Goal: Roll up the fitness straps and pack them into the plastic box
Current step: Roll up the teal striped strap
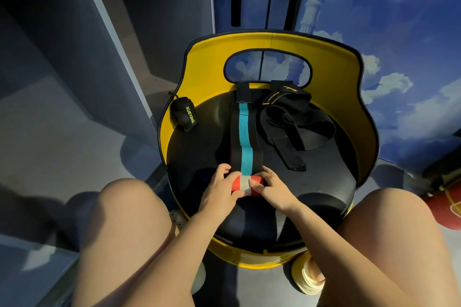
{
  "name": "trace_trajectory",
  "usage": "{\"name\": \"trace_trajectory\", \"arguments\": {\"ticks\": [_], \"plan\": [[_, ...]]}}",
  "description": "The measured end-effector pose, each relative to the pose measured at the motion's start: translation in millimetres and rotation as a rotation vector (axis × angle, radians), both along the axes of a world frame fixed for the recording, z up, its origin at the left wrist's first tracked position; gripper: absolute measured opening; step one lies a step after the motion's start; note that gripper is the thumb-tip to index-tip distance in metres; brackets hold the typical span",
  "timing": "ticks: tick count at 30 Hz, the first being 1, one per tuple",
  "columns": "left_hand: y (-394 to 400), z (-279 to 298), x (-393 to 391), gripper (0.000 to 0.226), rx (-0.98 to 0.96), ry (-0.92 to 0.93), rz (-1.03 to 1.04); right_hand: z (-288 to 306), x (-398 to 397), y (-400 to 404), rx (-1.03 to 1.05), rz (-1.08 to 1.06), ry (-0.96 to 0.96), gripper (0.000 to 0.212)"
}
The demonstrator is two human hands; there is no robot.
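Head view shows your left hand [219, 189] and right hand [272, 188] both curled round a small roll [245, 184] of orange and grey at the near end of the black strap with a teal stripe [244, 137], which runs away from you across the black seat [199, 157] of the yellow chair [174, 132]. Keep your thumbs pressing the roll tight and turn it evenly, so the edges stay aligned. One rolled strap [183, 113] lies at the seat's left edge; a loose black strap [296, 119] waits on the right. No plastic box is in view.
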State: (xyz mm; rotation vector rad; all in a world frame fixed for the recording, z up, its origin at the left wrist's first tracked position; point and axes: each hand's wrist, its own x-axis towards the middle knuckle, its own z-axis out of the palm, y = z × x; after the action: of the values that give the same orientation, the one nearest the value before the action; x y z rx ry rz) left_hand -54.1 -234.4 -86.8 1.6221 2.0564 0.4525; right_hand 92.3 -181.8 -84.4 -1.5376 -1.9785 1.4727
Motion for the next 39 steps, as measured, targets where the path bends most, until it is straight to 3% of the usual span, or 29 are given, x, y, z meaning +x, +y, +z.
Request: {"name": "trace_trajectory", "arguments": {"ticks": [4, 9, 12, 17, 22, 27, 32, 36, 39], "plan": [[-1, -5, 0, 0.048, 0.071, 0.017, -0.024, -2, 1, 2, -0.018, -0.021, 0.029, 0.042], [-1, -8, -2, 0.053, 0.117, -0.198, 0.009, -4, 3, 6, -0.09, -0.093, 0.127, 0.041], [1, -6, -2, 0.056, 0.093, -0.223, -0.009, -5, 3, 9, -0.12, -0.109, 0.117, 0.038], [7, -1, -9, 0.046, -0.001, -0.24, 0.006, -11, -1, 7, 0.133, -0.117, 0.074, 0.018], [11, 2, -10, 0.044, -0.157, -0.273, -0.017, -8, 4, -2, 0.436, -0.078, 0.077, 0.026], [12, 4, -7, 0.044, -0.24, -0.304, -0.038, -2, 14, 2, 0.663, 0.135, -0.164, 0.048], [16, 8, -8, 0.042, -0.264, -0.314, -0.012, -1, 24, 6, 0.578, 0.364, -0.264, 0.064], [15, 7, -6, 0.042, -0.259, -0.296, 0.015, -7, 25, 8, 0.599, 0.324, -0.27, 0.059], [12, 5, -5, 0.038, -0.173, -0.171, 0.025, -8, 24, 11, 0.552, 0.316, -0.254, 0.058]]}}
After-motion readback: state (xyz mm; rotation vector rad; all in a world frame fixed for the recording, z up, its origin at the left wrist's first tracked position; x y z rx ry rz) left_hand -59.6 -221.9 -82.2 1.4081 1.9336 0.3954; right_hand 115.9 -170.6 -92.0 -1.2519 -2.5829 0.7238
